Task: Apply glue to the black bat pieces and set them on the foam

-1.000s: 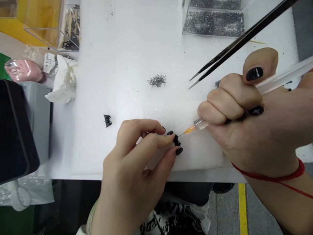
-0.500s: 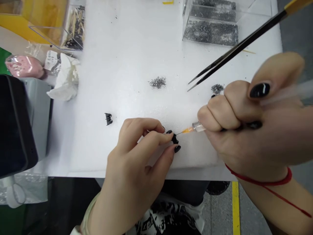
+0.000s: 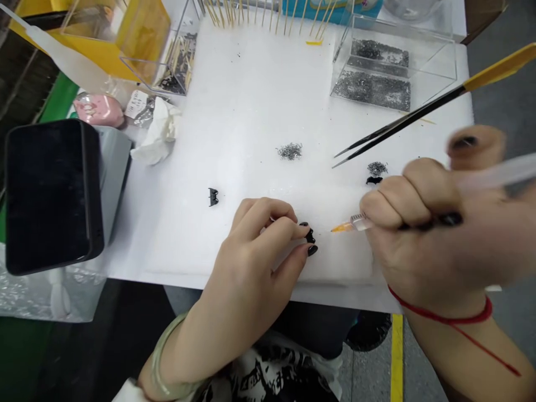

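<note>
My left hand (image 3: 263, 251) pinches a small black part (image 3: 310, 237) between thumb and fingertips, just above the white work surface. My right hand (image 3: 435, 223) is curled around a clear syringe (image 3: 360, 221), its barrel partly hidden by the fingers. The syringe's orange needle hub (image 3: 342, 227) points left, with its tip apart from the black part. Past my right hand lie black tweezers (image 3: 402, 123) with a yellow handle, tips apart and no fingers on them. Another small black part (image 3: 213, 197) rests to the left, and a third black piece (image 3: 374, 180) near my right knuckles.
Small heaps of tiny metallic bits (image 3: 290, 151) and darker bits (image 3: 377, 167) lie on the white pad. A clear compartment box (image 3: 372, 89) stands at the back right. At left are a dark-screened device (image 3: 50, 195), crumpled tissue (image 3: 157, 137) and a clear box of sticks (image 3: 178, 64).
The needle has drawn away to the right from the black part in my left hand. My right thumb has lifted. The view has shifted, showing more of the table's back.
</note>
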The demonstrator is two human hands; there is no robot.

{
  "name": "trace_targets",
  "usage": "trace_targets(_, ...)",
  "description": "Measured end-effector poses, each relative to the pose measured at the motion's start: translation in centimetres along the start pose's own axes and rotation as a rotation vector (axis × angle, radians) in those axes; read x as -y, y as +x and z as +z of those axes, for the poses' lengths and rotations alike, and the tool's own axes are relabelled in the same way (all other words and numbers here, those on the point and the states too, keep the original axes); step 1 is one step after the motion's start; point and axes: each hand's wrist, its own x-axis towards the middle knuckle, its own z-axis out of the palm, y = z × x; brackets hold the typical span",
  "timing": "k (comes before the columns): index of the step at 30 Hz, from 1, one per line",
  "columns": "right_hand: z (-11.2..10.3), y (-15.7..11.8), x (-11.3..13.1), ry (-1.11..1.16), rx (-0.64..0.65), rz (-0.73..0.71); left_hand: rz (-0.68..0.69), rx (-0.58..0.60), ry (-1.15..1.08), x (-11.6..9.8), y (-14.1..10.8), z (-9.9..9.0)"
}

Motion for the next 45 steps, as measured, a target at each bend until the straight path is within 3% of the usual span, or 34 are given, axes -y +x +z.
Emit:
trace_targets(3, -0.4, 1.9, -0.4, 0.029, -0.119, -0.074, 0.007, 0.001, 0.008, 0.2, -0.1, 0.0)
trace_targets(6, -0.4, 2.3, -0.8, 0.053, -0.155, -0.117, -0.001, -0.007, 0.026, 0.3, -0.2, 0.0)
trace_targets(8, -0.1, 2.2, -0.7, 0.044, -0.168, -0.070, -0.024, -0.004, 0.047, 0.1, -0.2, 0.0)
trace_targets(13, 1.8, 2.2, 0.6, 0.033, -0.359, 0.111, -0.068, 0.001, 0.053, -0.3, -0.3, -0.2)
trace_targets(17, 2.4, 2.5, 0.9, 0.053, -0.401, 0.137, -0.065, 0.000, 0.065, -0.3, -0.3, -0.2)
trace_targets(40, 2.5, 2.5, 0.7, -0.023, -0.303, 0.122, 0.008, 0.008, 0.124, 0.1, -0.4, -0.3)
trace_targets(43, 2.4, 2.5, 0.4, -0.062, -0.216, 0.112, 0.059, 0.010, 0.158, 0.4, -0.2, -0.2)
trace_targets(45, 1.3, 2.5, 0.8, -0.058, -0.102, 0.126, 0.105, 0.012, 0.146, 0.4, 0.1, 0.1)
